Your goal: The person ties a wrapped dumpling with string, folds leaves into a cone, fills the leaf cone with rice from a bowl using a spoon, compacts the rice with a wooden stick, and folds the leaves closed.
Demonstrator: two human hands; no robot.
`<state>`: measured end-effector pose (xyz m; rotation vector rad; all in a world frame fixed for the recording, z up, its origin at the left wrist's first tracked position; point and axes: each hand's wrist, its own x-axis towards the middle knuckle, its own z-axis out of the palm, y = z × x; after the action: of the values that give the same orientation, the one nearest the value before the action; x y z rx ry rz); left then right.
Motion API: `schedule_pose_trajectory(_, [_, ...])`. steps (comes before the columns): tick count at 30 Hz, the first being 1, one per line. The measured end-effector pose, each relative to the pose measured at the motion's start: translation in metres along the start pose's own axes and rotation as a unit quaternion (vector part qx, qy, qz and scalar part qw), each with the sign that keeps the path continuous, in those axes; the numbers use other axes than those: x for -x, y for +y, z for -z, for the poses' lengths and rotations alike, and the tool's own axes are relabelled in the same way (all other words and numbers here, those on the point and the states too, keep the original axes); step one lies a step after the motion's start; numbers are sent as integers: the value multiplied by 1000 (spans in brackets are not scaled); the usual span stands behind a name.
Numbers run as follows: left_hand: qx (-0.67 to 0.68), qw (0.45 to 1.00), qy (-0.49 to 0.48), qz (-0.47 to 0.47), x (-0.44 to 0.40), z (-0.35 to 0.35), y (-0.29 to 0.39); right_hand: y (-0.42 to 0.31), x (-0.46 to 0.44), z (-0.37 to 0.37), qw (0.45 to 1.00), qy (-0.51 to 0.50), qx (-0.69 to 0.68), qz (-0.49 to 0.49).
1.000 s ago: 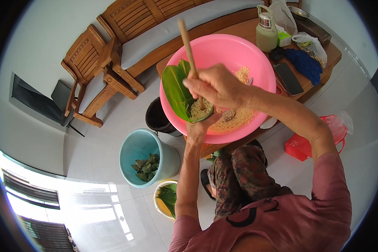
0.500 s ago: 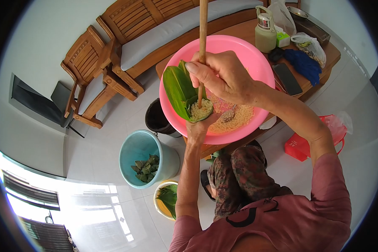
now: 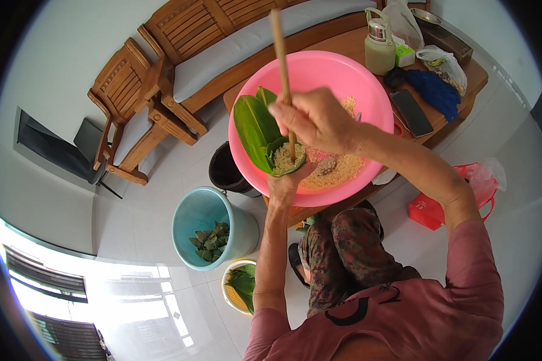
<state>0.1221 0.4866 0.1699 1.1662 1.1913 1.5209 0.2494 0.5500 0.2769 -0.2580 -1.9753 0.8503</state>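
My left hand (image 3: 288,184) is wrapped round the base of a green leaf cone (image 3: 251,127) over the near left of a pink basin (image 3: 376,90). Pale rice (image 3: 285,161) fills the cone, and a long flap of leaf stands up behind it. A thick wooden stick (image 3: 281,57) is gripped in my right hand (image 3: 322,120), its lower tip pressed into that rice. Loose rice (image 3: 346,167) lies in the basin beneath, with a spoon (image 3: 326,165) partly hidden by my right hand and forearm.
A blue bucket (image 3: 183,207) with wrapped leaf parcels stands on the floor, near a dark bucket (image 3: 227,171) and a yellow basket (image 3: 230,296) of leaves. The wooden table (image 3: 319,43) also bears a phone (image 3: 411,112), a blue cloth (image 3: 433,93) and a flask (image 3: 380,54). A red bag (image 3: 424,212) sits right.
The stick's top has dropped and leaned left, and my right hand has moved slightly down. My left hand and the leaf cone stay in place. More of the spoon handle shows.
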Motion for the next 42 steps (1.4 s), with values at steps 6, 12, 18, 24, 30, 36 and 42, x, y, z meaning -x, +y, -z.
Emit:
schedule_pose_trajectory(6, [-4,1000,-10,10,1,3,0,-3,2,0,999,-27,-16,-36])
schedule_pose_trajectory(12, [33,999,2,4,2,-2,2,5,1,-6,1000,-15,10,14])
schedule_pose_trajectory(18, [18,1000,3,14,2,1,-1,1,-2,2,1000,-14,-7,-4])
schedule_pose_trajectory(24, [-9,1000,-3,2,-1,-1,1,13,4,-7,1000,9,9,-7])
schedule_pose_trajectory(30, [6,999,51,5,-4,4,-10,9,-3,23,995,56,-17,-84])
schedule_pose_trajectory(36, [-13,997,75,-26,-4,2,-5,122,36,30,930,71,-50,-357])
schedule_pose_trajectory(42, [-27,996,86,-21,1,-9,5,106,39,43,828,-150,16,-540])
